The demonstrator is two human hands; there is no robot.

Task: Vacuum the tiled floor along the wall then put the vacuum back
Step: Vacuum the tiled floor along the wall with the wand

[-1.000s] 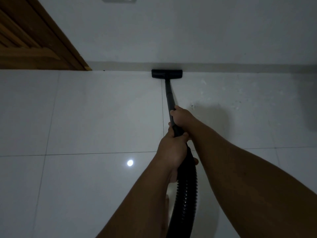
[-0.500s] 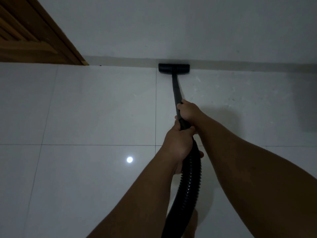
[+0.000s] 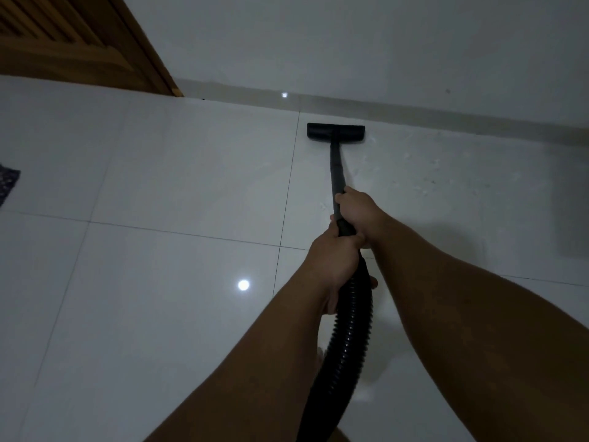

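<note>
A black vacuum wand [image 3: 336,169] runs forward from my hands to a flat black floor head [image 3: 335,132]. The head lies on the white tiled floor [image 3: 178,186], a short way off the grey skirting [image 3: 414,111] of the white wall. My right hand [image 3: 358,212] grips the wand further up. Just behind it, my left hand [image 3: 334,256] is closed around the wand where the ribbed black hose [image 3: 345,346] begins. The hose drops down between my forearms and leaves the frame at the bottom. White specks lie on the tile to the right of the head.
A wooden door with its frame [image 3: 73,43] stands at the upper left. The corner of a dark mat [image 3: 8,183] shows at the left edge. A dark shadow covers the floor at the far right. My foot [image 3: 320,352] shows beside the hose.
The floor head has come back from the skirting and now sits a little out on the tile. The view has swung left, showing more door and the mat. Both hands keep their grip.
</note>
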